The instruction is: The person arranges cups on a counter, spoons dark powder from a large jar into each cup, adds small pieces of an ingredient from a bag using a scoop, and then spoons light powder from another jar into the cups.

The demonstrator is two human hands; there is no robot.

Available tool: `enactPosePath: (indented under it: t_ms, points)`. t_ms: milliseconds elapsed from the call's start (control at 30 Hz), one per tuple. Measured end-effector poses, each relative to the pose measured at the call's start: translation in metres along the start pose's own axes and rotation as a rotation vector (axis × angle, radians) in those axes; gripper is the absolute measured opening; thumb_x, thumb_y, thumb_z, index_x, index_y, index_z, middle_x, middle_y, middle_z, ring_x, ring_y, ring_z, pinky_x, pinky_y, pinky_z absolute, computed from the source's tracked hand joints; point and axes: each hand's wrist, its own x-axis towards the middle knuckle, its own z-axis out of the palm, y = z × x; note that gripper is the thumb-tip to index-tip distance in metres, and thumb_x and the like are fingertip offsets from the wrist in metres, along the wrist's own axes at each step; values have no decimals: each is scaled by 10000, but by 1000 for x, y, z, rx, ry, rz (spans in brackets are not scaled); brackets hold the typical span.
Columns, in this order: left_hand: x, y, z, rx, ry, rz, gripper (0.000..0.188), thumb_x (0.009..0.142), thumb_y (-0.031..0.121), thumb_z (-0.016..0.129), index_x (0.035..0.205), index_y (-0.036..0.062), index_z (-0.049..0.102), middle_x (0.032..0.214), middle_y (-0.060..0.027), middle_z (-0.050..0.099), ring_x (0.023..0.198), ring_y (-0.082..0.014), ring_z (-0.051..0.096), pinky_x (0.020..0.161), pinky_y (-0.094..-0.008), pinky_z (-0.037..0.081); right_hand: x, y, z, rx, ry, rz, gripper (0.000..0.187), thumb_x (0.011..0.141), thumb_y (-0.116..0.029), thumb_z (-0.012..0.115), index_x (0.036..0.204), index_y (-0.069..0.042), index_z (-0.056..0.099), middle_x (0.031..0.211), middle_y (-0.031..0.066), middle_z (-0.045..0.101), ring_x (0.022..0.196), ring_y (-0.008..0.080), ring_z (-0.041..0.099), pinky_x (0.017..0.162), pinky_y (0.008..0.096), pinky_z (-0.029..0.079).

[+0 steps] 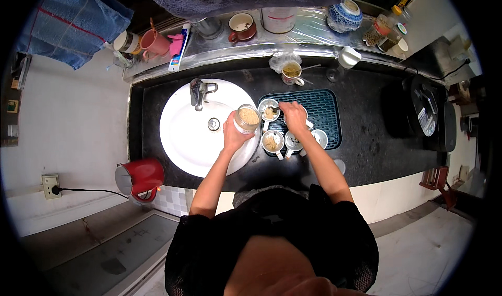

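Observation:
My left hand (234, 135) is closed around a jar (247, 119) of beige granules, held over the right rim of the sink. In my right hand (295, 116) is a small dark-handled spoon (275, 109), its tip over a white mug (266, 103) at the tray's far left. Beige granules lie in that mug and in the white mug below it (272, 141). Two more white mugs, one in the middle (293, 142) and one at the right (320, 138), stand in the near row, partly behind my forearm. My right hand mostly covers another mug (309, 123). All stand on a dark green ridged tray (328, 101).
A white sink (180, 139) with a faucet (198, 93) lies left, and a red kettle (144, 177) stands at the counter's left edge. Behind the tray are a mug of yellowish contents (291, 72) and a white-topped container (349, 58). A black appliance (413, 107) sits right.

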Motion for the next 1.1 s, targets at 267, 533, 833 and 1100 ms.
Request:
enactPosePath:
  t_ms: [267, 533, 833, 1100]
  points:
    - [-3, 33, -3, -59, -52, 92, 842, 440, 113, 816, 1173, 56, 405, 1094, -126, 520, 1052, -309, 471, 917, -381, 373, 10, -39, -52, 652, -66, 436, 102, 840, -91, 524, 883, -50, 608, 614, 120, 577, 603, 273, 547, 577, 348, 428]
    - [-6, 58, 0, -60, -85, 169, 906, 444, 96, 816, 1227, 67, 361, 1163, -112, 472, 1127, -316, 391, 961, -386, 330, -13, -23, -37, 1100, -257, 623, 139, 899, -94, 472, 932, -29, 590, 681, -29, 536, 626, 41, 465, 576, 181, 376]
    - [-5, 62, 7, -48, -104, 170, 912, 447, 103, 814, 1234, 62, 356, 1170, -116, 471, 1129, -319, 392, 964, -385, 332, -18, -10, -54, 1057, -221, 665, 141, 899, -116, 484, 917, -38, 601, 665, -30, 533, 606, 26, 455, 553, 165, 363]
    - [-7, 64, 10, -26, -101, 172, 915, 446, 107, 815, 1236, 63, 357, 1168, -117, 477, 1131, -324, 392, 959, -390, 339, -20, -12, -46, 1089, -245, 633, 141, 896, -115, 485, 914, -39, 603, 669, -22, 547, 609, 34, 478, 563, 175, 387]
